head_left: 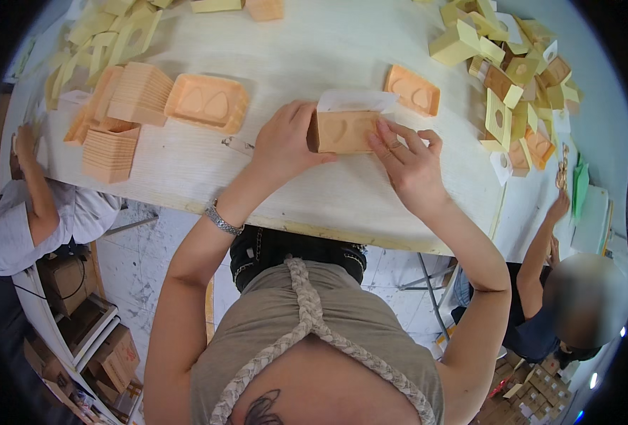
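A small open carton [348, 132] sits on the table in front of me, its white flap [349, 100] raised at the far side. Inside it shows a tan surface with a curved recess. My left hand [287, 139] grips the carton's left end, thumb along the near edge and fingers behind. At the right end, the bent fingers of my right hand [409, 157] press on the carton and cover that part of the inside. A loose orange moulded tray [413, 91] with two recesses lies just beyond my right hand. Another such tray [206, 103] rests left of the carton.
Stacks of nested orange trays [138, 94] stand at the left. Yellow cartons are heaped at the far left [108, 35] and far right [498, 71]. The table's near edge [370, 239] runs before my body. One person works at each side.
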`<state>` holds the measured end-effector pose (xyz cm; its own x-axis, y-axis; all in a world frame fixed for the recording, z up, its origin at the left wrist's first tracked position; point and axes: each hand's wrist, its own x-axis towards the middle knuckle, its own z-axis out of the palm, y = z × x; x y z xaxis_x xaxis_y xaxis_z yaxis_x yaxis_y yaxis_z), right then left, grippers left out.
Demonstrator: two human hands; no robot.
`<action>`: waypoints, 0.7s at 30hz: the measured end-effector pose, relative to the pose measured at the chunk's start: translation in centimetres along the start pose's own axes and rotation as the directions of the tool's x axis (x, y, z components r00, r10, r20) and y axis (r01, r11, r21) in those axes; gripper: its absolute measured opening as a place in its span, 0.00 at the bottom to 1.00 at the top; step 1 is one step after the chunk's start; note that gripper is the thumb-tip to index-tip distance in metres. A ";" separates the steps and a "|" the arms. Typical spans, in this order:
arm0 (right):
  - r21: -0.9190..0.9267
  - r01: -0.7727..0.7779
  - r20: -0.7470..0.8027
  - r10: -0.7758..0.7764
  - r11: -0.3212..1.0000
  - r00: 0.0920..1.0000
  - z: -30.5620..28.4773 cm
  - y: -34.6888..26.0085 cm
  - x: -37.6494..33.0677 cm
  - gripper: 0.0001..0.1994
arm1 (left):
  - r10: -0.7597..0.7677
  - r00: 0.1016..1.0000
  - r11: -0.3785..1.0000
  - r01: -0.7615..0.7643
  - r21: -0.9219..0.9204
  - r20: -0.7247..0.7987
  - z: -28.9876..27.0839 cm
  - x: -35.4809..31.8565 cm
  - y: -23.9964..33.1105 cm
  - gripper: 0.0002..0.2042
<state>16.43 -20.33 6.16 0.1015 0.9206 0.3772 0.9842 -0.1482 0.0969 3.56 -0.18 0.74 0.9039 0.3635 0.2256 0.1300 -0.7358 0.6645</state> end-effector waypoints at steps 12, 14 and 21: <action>0.136 -0.239 -0.138 0.257 0.961 0.956 1.5 -0.1 -0.6 0.09 | 0.022 0.998 1.000 -0.022 -0.009 -0.053 0.2 0.1 0.0 0.36; 0.092 -0.346 -0.175 0.357 0.934 0.917 1.9 -0.9 -0.2 0.10 | 0.002 0.997 1.000 -0.003 -0.013 -0.072 0.4 0.0 0.2 0.36; 0.256 -0.596 -0.153 0.641 0.761 0.752 3.1 -5.6 0.6 0.14 | 0.011 0.989 1.000 -0.008 0.021 -0.149 0.5 -0.6 -0.2 0.37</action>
<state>11.47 -17.82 2.97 0.6847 0.5421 0.4871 0.7256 -0.5691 -0.3867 3.24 -0.53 0.11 0.8343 0.4367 0.3363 0.1316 -0.7504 0.6478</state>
